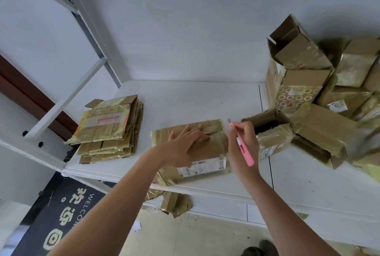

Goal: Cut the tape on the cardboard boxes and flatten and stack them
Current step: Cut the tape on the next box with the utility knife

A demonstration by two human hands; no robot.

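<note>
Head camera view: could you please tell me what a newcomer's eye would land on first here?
First, the pink utility knife gripped in the right hand at the centre of the white table, beside the left hand pressing flat on a flattened box. Next, the jumble of taped, still unflattened boxes heaped at the right. Last, the neat stack of flattened cardboard on the table's left end.

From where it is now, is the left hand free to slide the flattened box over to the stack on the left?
Probably yes. The left hand already presses flat on the flattened box, and the bare table between it and the stack holds nothing.
</note>
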